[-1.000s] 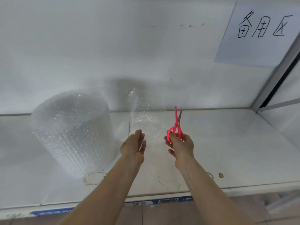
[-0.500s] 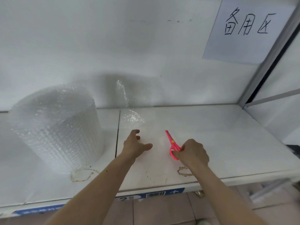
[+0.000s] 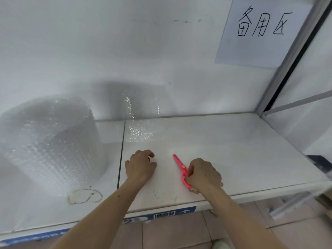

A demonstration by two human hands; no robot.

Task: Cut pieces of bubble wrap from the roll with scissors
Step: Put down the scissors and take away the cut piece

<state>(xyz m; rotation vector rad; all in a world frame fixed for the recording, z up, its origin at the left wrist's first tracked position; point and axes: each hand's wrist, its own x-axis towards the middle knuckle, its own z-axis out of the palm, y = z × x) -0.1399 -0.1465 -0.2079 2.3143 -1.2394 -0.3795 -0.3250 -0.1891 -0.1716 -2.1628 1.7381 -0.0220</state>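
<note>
A big roll of clear bubble wrap [image 3: 48,141] stands upright on the left of the white shelf [image 3: 224,150]. A cut bubble wrap piece [image 3: 139,121] leans against the back wall, its lower part lying on the shelf. My right hand [image 3: 203,174] grips the handles of pink scissors [image 3: 181,168], which lie low on the shelf with closed blades pointing away and left. My left hand [image 3: 141,166] rests palm down on the shelf with fingers loosely curled, holding nothing, between the roll and the scissors.
A paper sign with handwritten characters [image 3: 260,31] hangs on the back wall at the upper right. A metal frame post [image 3: 291,56] bounds the shelf on the right. Brown ring stains [image 3: 84,195] mark the shelf near its front edge, which carries a blue barcode label [image 3: 164,213].
My right hand came down from an upright hold and laid the scissors low on the shelf. My left hand dropped onto the shelf surface. The cut sheet now leans at the back wall.
</note>
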